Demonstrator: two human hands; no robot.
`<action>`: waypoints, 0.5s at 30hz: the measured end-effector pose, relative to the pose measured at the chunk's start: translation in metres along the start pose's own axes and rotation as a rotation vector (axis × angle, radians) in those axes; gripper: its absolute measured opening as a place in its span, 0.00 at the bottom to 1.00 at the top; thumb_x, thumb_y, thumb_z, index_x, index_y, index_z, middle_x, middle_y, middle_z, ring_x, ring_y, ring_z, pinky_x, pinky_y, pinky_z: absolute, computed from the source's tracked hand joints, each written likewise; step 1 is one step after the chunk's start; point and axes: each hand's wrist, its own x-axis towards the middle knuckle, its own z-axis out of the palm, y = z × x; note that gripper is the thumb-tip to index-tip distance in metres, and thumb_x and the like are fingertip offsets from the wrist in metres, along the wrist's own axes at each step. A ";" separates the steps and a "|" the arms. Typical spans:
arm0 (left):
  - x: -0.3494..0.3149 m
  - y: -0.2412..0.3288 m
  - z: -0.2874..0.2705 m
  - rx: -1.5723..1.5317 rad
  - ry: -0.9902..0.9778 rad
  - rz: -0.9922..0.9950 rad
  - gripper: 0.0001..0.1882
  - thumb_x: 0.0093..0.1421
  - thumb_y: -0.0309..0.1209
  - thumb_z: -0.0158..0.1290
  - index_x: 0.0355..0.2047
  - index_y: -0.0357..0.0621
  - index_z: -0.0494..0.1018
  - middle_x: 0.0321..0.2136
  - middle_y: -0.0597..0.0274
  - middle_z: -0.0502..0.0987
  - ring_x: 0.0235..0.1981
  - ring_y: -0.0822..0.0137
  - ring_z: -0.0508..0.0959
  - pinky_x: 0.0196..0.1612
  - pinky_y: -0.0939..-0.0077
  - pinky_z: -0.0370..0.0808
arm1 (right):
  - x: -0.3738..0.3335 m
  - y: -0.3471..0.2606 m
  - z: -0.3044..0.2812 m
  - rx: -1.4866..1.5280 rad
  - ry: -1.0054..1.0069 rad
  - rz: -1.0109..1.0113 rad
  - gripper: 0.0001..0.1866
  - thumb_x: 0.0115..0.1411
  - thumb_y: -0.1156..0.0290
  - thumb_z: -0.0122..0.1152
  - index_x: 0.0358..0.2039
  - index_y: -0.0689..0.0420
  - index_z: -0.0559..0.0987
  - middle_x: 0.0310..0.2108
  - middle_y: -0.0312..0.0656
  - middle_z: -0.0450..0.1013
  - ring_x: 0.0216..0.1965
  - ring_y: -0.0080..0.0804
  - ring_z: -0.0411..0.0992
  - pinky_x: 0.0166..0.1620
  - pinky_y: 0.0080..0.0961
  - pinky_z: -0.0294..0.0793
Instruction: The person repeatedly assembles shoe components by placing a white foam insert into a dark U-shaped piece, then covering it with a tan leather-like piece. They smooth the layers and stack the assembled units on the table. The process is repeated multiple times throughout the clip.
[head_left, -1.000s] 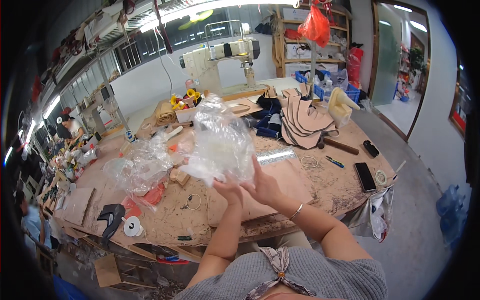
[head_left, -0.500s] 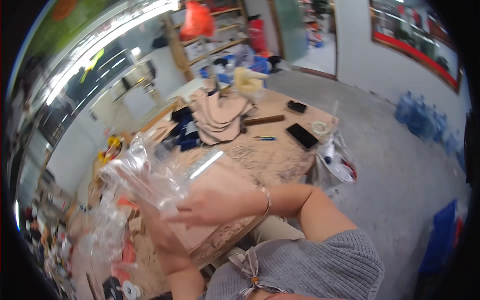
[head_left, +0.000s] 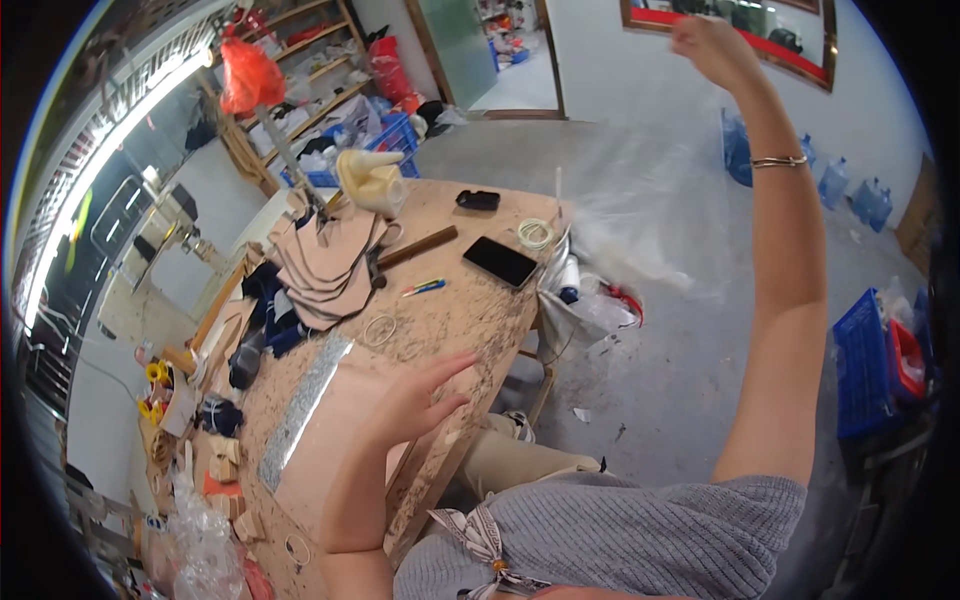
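Note:
My left hand (head_left: 408, 402) is over the near part of the table, fingers stretched and apart, holding nothing. Below it lies a pale pink sheet (head_left: 335, 400) with a silver metal ruler (head_left: 305, 412) along its left side. My right arm reaches far out to the upper right. At its end my right hand (head_left: 712, 55) is raised with fingers curled, and whatever they may hold is hidden. Left of that arm, a blurred clear plastic sheet or bag (head_left: 625, 215) spreads over the floor side; I cannot tell whether the hand touches it.
On the wooden table (head_left: 470, 320) are stacked pink cut pieces (head_left: 325, 265), a black phone (head_left: 500, 262), a cutter knife (head_left: 424, 287), a brown wooden bar (head_left: 418, 248) and a cream machine part (head_left: 370, 182). A bag (head_left: 590, 310) hangs at the table's right edge. A blue crate (head_left: 862, 365) stands right.
My right hand has swung from beside the left hand to the upper right. The clear plastic has left my left hand and is now off to the right. The view has turned right.

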 end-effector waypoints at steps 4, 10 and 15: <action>-0.019 -0.099 0.053 0.228 0.109 -0.113 0.27 0.53 0.28 0.59 0.54 0.40 0.69 0.56 0.45 0.68 0.59 0.44 0.65 0.62 0.57 0.60 | -0.038 0.106 0.051 -0.187 0.028 0.498 0.10 0.59 0.62 0.57 0.37 0.53 0.78 0.36 0.52 0.77 0.41 0.52 0.74 0.43 0.45 0.73; -0.030 -0.104 0.091 0.472 0.271 -0.157 0.25 0.54 0.32 0.58 0.52 0.38 0.70 0.58 0.46 0.65 0.61 0.43 0.62 0.62 0.53 0.59 | -0.072 0.144 0.249 -0.001 -0.101 0.841 0.16 0.62 0.68 0.45 0.43 0.60 0.78 0.44 0.55 0.75 0.47 0.54 0.74 0.48 0.45 0.74; -0.021 -0.105 0.106 0.788 0.302 -0.183 0.21 0.56 0.39 0.54 0.48 0.45 0.74 0.52 0.62 0.73 0.58 0.54 0.67 0.60 0.57 0.61 | -0.048 0.060 0.360 0.273 -0.103 0.874 0.12 0.60 0.66 0.53 0.38 0.58 0.79 0.41 0.52 0.76 0.46 0.52 0.74 0.47 0.45 0.74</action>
